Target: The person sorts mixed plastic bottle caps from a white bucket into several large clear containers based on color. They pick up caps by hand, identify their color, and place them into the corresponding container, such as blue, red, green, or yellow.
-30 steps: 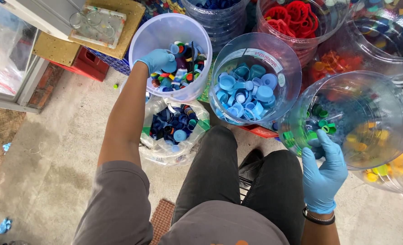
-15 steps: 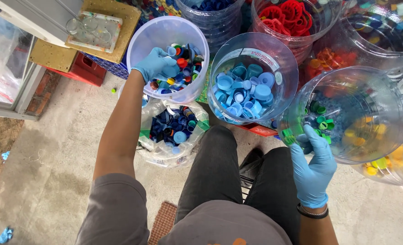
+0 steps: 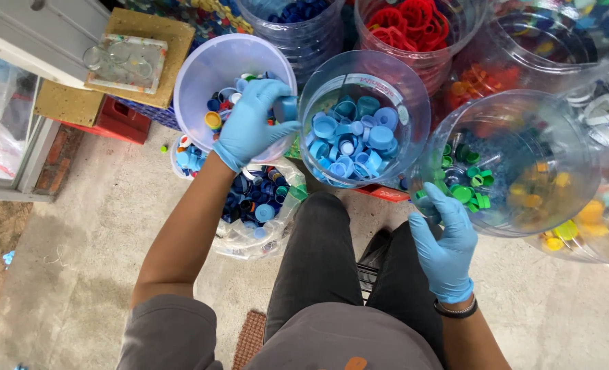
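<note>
Lifted from the tub, left hand (image 3: 250, 127) pinches blue cap (image 3: 286, 108) (right hand (image 3: 445, 240) cupped, contents unclear).

Blue gloves (image 3: 250, 127) — light-blue caps (image 3: 359, 133) — red rings (image 3: 407, 24).

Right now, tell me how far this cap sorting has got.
Done: light blue caps, green caps and red rings lie in separate containers. In hand: the left hand holds a blue cap. Left: mixed caps remain in the white bucket.
</note>
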